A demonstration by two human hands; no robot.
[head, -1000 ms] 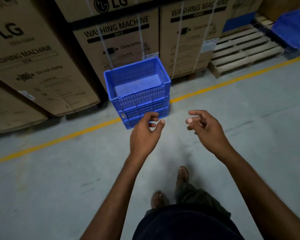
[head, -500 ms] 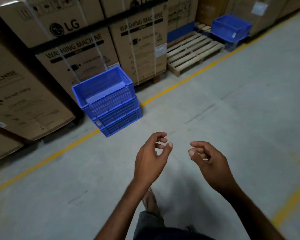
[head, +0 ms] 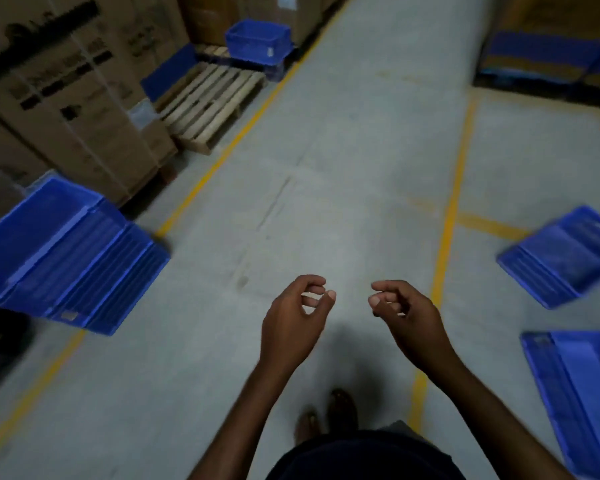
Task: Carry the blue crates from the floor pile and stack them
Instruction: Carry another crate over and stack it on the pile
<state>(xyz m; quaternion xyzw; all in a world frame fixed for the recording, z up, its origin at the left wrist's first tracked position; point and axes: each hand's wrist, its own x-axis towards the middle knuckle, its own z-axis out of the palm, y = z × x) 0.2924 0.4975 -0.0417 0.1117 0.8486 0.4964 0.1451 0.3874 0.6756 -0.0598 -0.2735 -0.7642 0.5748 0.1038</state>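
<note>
A stack of blue crates [head: 70,258] stands on the floor at the left, next to the cardboard boxes. Two more blue crates lie on the floor at the right: one [head: 565,258] at mid height, another [head: 582,400] at the lower right, cut by the frame edge. My left hand [head: 293,323] and my right hand [head: 407,320] hang in front of me over bare floor, fingers loosely curled, holding nothing. Both hands are well apart from every crate. The view is blurred by motion.
Tall cardboard boxes [head: 66,98] line the left side. A wooden pallet [head: 208,102] lies beyond them with another blue crate [head: 257,43] behind it. Yellow floor lines [head: 447,220] mark the aisle. More boxes [head: 551,39] stand at the far right. My feet [head: 326,414] show below.
The view has swung to the right: the crate stack slid from the centre to the left edge and two crates on the right came into view. My hands stay empty and curled.
</note>
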